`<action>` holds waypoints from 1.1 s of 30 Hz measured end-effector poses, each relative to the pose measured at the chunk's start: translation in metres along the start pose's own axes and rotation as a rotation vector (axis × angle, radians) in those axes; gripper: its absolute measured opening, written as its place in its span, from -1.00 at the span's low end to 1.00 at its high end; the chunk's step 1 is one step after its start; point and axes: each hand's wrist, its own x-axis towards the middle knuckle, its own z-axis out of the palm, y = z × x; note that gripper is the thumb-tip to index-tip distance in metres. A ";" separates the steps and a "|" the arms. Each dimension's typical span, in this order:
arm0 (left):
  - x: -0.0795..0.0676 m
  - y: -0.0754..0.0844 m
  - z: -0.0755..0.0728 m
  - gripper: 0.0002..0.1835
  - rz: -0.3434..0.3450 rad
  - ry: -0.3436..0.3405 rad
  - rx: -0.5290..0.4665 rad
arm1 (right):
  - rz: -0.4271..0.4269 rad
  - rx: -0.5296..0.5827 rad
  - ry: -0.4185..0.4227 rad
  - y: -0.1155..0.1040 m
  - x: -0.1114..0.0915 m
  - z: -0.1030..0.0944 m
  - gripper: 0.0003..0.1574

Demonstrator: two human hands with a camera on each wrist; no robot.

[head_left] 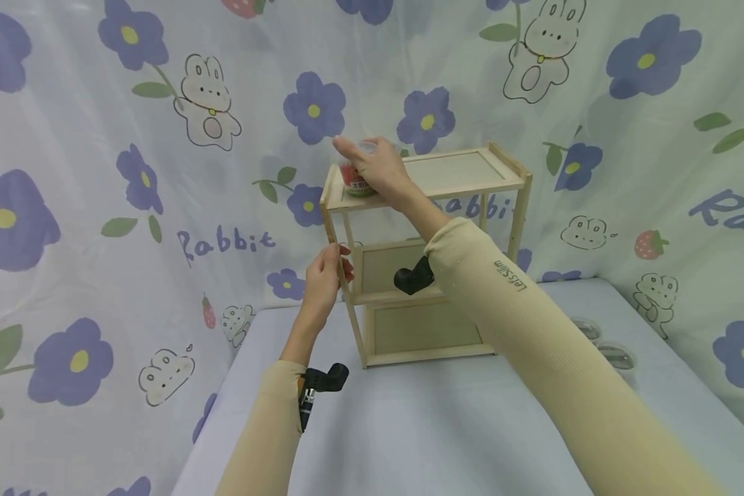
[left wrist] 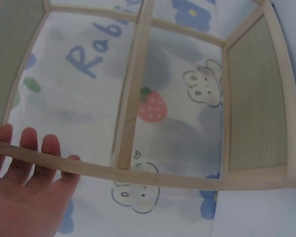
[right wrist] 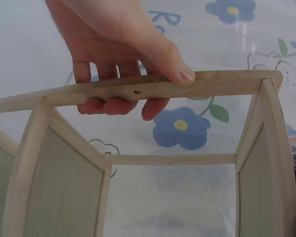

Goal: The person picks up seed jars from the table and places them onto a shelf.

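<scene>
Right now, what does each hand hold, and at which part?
The left hand grips the rack by its front left post. The right hand holds a small jar from above on the top shelf.

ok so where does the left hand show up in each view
head: left hand left of centre, gripping the wooden shelf's front-left post.
left wrist: bottom-left corner, fingers over a wooden bar.
right wrist: top centre, gripping a wooden bar.
Shared landmark: the shelf frame.

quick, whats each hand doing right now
left hand: grips the front post of the wooden shelf
right hand: holds a small jar on the top shelf
</scene>
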 end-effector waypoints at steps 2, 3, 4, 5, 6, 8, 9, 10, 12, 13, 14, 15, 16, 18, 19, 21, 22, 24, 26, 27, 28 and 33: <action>0.000 0.000 -0.001 -0.58 -0.001 -0.002 -0.003 | -0.006 0.003 -0.021 0.001 0.000 -0.001 0.10; 0.000 0.001 -0.001 -0.58 -0.002 -0.004 -0.003 | -0.010 0.004 -0.031 0.001 0.001 -0.002 0.09; 0.000 0.001 -0.001 -0.57 -0.001 -0.005 0.000 | -0.013 0.008 -0.041 0.002 0.000 -0.004 0.09; 0.000 0.001 -0.001 -0.57 -0.001 -0.004 0.005 | -0.014 0.012 -0.050 0.002 0.000 -0.005 0.08; 0.000 0.001 -0.001 -0.57 0.000 -0.002 0.008 | -0.016 0.014 -0.059 0.002 0.000 -0.006 0.07; -0.001 0.001 0.000 -0.57 0.000 0.002 0.011 | -0.021 0.023 -0.073 0.003 -0.001 -0.008 0.04; -0.001 0.001 0.000 -0.57 0.000 0.004 0.012 | -0.022 0.026 -0.079 0.002 -0.001 -0.008 0.04; -0.001 0.001 0.000 -0.56 -0.001 0.005 0.014 | -0.021 0.031 -0.084 0.002 -0.001 -0.008 0.04; -0.001 0.001 -0.001 -0.56 -0.002 0.003 0.002 | -0.023 0.028 -0.090 0.002 -0.002 -0.009 0.05; -0.001 0.001 -0.001 -0.56 -0.003 0.003 -0.001 | -0.023 0.026 -0.092 0.003 -0.002 -0.009 0.06; -0.001 0.001 0.000 -0.56 -0.003 0.002 -0.001 | -0.021 0.017 -0.094 0.003 -0.002 -0.009 0.07; -0.001 0.001 0.000 -0.56 -0.003 0.002 -0.004 | -0.016 0.006 -0.095 0.003 -0.002 -0.010 0.09; -0.001 0.001 0.000 -0.56 -0.002 0.000 -0.010 | -0.012 0.001 -0.099 0.003 -0.002 -0.011 0.10; -0.001 0.001 0.000 -0.56 -0.003 -0.002 -0.011 | -0.005 0.005 -0.102 0.005 -0.003 -0.014 0.11; 0.000 0.000 0.000 -0.56 -0.004 -0.001 -0.010 | -0.001 0.002 -0.104 0.005 -0.003 -0.016 0.11; 0.002 -0.004 0.000 -0.55 0.003 0.002 -0.002 | 0.006 0.003 -0.109 0.007 -0.005 -0.021 0.12; 0.003 -0.004 0.000 -0.56 0.005 0.001 0.004 | 0.008 0.008 -0.108 0.009 -0.005 -0.025 0.12; 0.003 -0.005 0.000 -0.56 0.010 -0.003 0.009 | 0.009 0.014 -0.108 0.011 -0.007 -0.032 0.13; 0.004 -0.004 0.000 -0.55 0.015 -0.007 0.007 | 0.006 0.027 -0.113 0.014 -0.009 -0.039 0.13; 0.001 0.000 0.001 -0.57 0.010 -0.012 0.001 | 0.006 0.029 -0.114 0.015 -0.010 -0.042 0.13; 0.001 0.000 0.000 -0.56 0.009 -0.012 -0.007 | 0.009 0.029 -0.116 0.016 -0.011 -0.045 0.14; 0.000 -0.001 -0.002 -0.55 0.001 -0.006 -0.026 | 0.025 -0.045 -0.131 0.017 -0.015 -0.056 0.13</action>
